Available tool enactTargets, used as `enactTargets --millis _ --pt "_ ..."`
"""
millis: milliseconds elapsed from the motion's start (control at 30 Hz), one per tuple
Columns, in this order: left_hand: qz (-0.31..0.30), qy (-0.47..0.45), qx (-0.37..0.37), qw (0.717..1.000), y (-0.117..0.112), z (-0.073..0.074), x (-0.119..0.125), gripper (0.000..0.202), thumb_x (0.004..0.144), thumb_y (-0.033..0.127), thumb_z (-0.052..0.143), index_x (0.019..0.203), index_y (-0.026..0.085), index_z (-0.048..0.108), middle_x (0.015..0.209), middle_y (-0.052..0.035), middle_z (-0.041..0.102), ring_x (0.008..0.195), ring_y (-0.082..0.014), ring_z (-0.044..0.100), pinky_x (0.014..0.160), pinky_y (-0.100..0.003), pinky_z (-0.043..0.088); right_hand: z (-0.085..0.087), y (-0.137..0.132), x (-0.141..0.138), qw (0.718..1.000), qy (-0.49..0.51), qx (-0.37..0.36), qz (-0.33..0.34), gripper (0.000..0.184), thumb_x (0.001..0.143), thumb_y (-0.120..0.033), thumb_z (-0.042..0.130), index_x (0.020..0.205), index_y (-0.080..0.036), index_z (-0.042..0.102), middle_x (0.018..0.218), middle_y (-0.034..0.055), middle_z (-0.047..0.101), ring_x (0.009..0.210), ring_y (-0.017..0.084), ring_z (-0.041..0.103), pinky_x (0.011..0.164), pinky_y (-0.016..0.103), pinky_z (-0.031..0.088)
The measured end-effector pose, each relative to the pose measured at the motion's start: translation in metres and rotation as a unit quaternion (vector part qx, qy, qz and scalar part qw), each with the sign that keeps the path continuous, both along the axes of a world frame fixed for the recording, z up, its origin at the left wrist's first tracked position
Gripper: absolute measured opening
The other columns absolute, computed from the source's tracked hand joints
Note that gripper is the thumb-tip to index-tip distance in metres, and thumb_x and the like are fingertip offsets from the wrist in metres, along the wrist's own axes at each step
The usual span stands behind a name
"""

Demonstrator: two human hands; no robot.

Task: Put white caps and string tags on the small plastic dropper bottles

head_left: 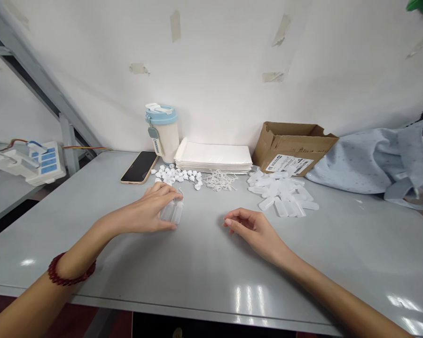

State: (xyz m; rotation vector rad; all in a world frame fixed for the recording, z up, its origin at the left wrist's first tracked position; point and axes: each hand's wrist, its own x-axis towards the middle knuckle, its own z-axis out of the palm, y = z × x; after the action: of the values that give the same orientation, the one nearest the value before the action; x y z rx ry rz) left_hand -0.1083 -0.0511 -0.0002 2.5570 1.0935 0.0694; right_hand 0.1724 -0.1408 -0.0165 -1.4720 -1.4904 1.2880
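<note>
My left hand (154,206) curves over small translucent plastic bottles (177,213) on the table, fingers at their far ends and thumb at the near side. A pale strand sticks out at the top of one bottle; the hand partly covers the others. My right hand (250,227) is low over the tabletop, fingers curled and thumb tip close to the index finger, and nothing shows between them. Ahead of my hands lie white caps (169,174) and a small heap of thin white strips (219,180). Beyond my right hand is a pile of translucent bottles (285,192).
A phone (139,167) and a tumbler with a blue lid (164,134) are at the back left. A stack of white sheets or envelopes (215,157), a cardboard box (296,145) and a light blue fabric bag (359,162) line the wall. A power strip (45,162) is at far left.
</note>
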Motion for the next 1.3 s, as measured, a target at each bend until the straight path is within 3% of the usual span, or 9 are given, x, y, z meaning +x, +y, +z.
enactTargets --millis 533,1000,1300 --pt "-0.019 0.013 0.006 1.0 -0.003 0.007 0.013 0.04 0.078 0.046 0.06 0.111 0.023 0.057 0.113 -0.0073 0.053 0.109 -0.0279 0.042 0.093 -0.04 0.038 0.001 0.0 0.001 1.0 -0.009 -0.003 -0.001 0.023 0.083 -0.039 0.057 0.086 -0.019 0.067 0.082 0.004 0.066 0.076 0.018 0.06 0.071 0.032 0.045" --pt "-0.011 0.103 0.017 0.994 -0.007 0.022 0.014 0.038 0.075 0.027 0.056 0.112 0.016 0.054 0.113 -0.0106 0.05 0.109 -0.0289 0.04 0.094 -0.042 0.037 0.002 0.0 0.0 1.0 -0.008 -0.007 0.004 0.023 0.084 -0.038 0.056 0.086 -0.017 0.066 0.081 0.0037 0.065 0.075 0.017 0.059 0.071 0.03 0.045" --pt "-0.019 0.112 0.074 0.991 -0.008 0.02 0.017 0.03 0.075 0.026 0.057 0.103 0.017 0.058 0.107 -0.0105 0.052 0.103 -0.0295 0.043 0.089 -0.042 0.039 0.001 0.001 -0.001 1.0 -0.012 -0.006 0.001 0.021 0.084 -0.036 0.056 0.086 -0.017 0.066 0.079 0.0026 0.064 0.074 0.016 0.058 0.07 0.029 0.044"
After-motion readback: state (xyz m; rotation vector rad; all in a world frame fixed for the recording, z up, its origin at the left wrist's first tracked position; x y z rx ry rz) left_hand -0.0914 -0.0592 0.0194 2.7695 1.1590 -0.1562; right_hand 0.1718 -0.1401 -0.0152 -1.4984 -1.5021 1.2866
